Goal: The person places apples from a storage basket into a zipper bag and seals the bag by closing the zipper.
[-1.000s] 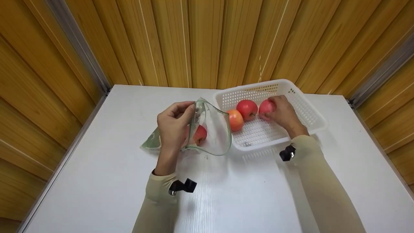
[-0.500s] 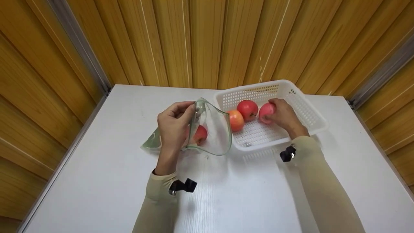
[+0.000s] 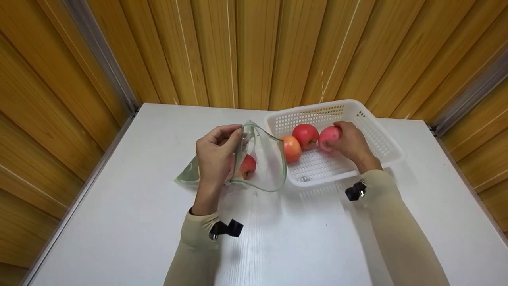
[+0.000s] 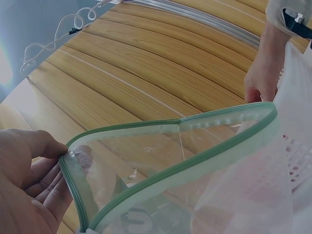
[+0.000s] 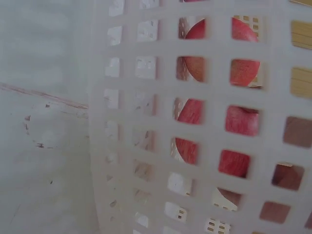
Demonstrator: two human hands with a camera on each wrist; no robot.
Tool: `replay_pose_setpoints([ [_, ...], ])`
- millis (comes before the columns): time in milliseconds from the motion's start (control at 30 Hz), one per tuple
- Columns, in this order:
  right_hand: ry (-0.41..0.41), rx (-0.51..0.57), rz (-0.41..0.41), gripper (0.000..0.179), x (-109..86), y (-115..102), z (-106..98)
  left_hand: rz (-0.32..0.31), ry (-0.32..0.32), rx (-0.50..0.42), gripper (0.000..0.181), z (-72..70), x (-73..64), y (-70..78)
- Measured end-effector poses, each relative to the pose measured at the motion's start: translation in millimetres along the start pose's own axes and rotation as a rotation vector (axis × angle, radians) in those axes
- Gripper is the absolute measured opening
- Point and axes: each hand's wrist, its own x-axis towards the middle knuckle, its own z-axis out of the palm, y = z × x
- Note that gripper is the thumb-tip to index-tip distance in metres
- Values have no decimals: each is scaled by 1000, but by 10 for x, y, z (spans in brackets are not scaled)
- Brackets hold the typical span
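My left hand (image 3: 216, 155) pinches the rim of a clear zip bag (image 3: 268, 167) with a green zip edge, between thumb and fingers. The bag's mouth gapes toward the right, as the left wrist view shows of its green zip rim (image 4: 178, 122). Inside the bag lies a red apple (image 3: 248, 165), partly hidden by my hand. My right hand (image 3: 351, 143) reaches into a white plastic basket (image 3: 381, 139) and grips a pinkish-red apple (image 3: 328, 138). Beside it in the basket sit a red apple (image 3: 305, 135) and an orange-red apple (image 3: 292, 150), the latter partly behind the bag's edge.
Everything stands on a white table (image 3: 131, 222). Wood-look panels (image 3: 254, 51) rise behind it and at both sides. The right wrist view is mostly filled by the basket's perforated wall (image 5: 165, 117), with apples visible through its holes. A white cable (image 4: 51, 44) hangs beyond the panels.
The whole head view shifts slightly. My right hand stays on the pinkish-red apple, which has turned a little in its fingers. The left hand keeps its hold on the bag.
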Motion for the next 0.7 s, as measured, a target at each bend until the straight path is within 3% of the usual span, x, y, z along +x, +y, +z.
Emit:
replay_pose_setpoints([
  [333,148,91,-11,83,-143,-43,-20,-5,-3,12,10,18,-3,5],
  [700,303,207,-78,86,-311,-298,30,40,-2,3,9,6,4,-13],
])
